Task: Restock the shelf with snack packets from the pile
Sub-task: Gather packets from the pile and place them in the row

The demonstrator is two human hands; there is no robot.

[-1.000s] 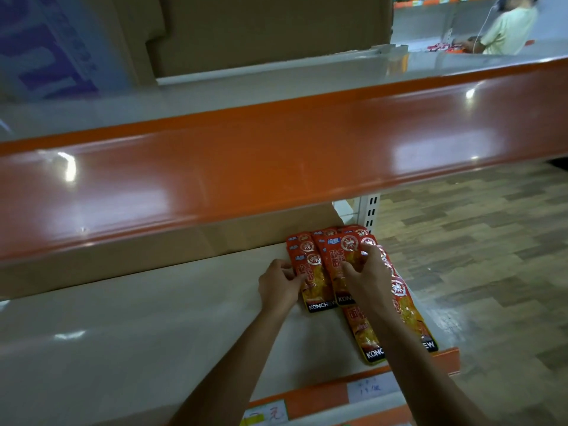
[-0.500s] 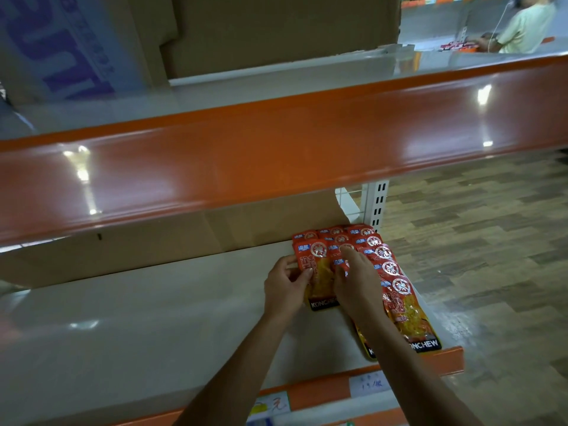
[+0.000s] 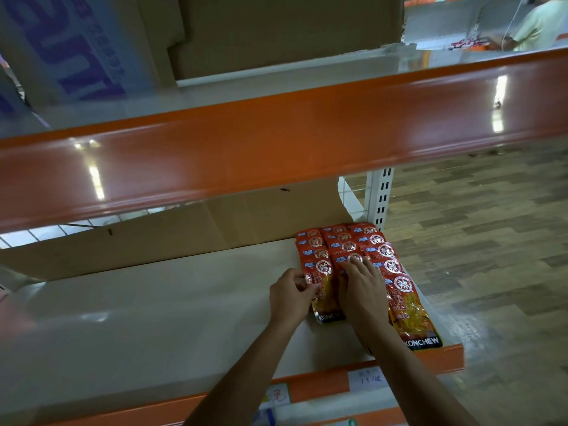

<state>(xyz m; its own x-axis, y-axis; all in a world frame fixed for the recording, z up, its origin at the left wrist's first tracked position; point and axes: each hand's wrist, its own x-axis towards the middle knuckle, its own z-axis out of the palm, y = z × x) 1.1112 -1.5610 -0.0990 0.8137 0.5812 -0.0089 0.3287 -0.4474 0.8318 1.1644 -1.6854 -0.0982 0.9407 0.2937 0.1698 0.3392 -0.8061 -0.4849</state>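
Your left hand point(image 3: 290, 298) now pinches the left edge of the front packet point(image 3: 325, 299) of the left row, with the fingers curled on it; one second ago it only rested beside this edge. Your right hand point(image 3: 364, 290) has stayed flat on the middle row, fingers spread and pressing, gripping nothing. Under both hands the snack packets point(image 3: 378, 250) lie in three overlapping rows at the right end of the shelf point(image 3: 153, 318), drawn closer together than before, their far ends just beside the cardboard point(image 3: 184, 238) at the back. I judge this batch is placed and you are only squaring it. The rows cover only the right end, so much restocking remains. The pile is not in view.
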